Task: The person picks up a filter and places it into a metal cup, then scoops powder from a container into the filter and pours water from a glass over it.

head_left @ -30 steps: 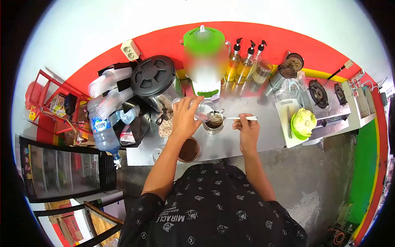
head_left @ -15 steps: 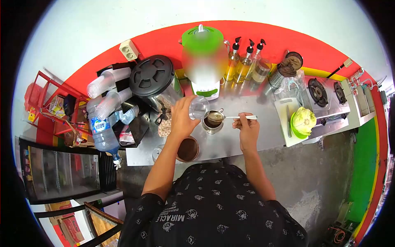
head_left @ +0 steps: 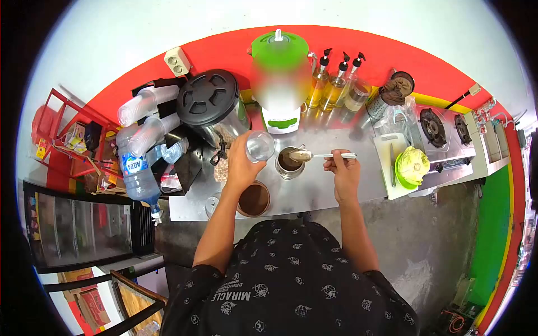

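My left hand (head_left: 242, 163) is closed round a clear drinking glass (head_left: 260, 147), held upright over the counter just left of a metal cup. In my right hand (head_left: 343, 171) the handle of a metal spoon (head_left: 316, 156) is pinched, its bowl over the cup's rim. Brown contents show inside the metal cup (head_left: 290, 166), which stands on the steel counter. Close to my left forearm sits a round container of brown powder (head_left: 254, 199), with a clear lid or jar (head_left: 212, 206) beside it.
Behind my hands stand a green-topped dispenser (head_left: 280, 84), a black-lidded bin (head_left: 207, 99) and several pump bottles (head_left: 334, 88). Stacked plastic cups (head_left: 147, 105) lie at left. To the right are a cutting board (head_left: 385, 148) with a knife and cabbage (head_left: 413, 165), then a stove (head_left: 443, 134).
The glass in my left hand has moved a little left, away from the metal cup. The spoon has shifted slightly right and up, its bowl now at the cup's right rim.
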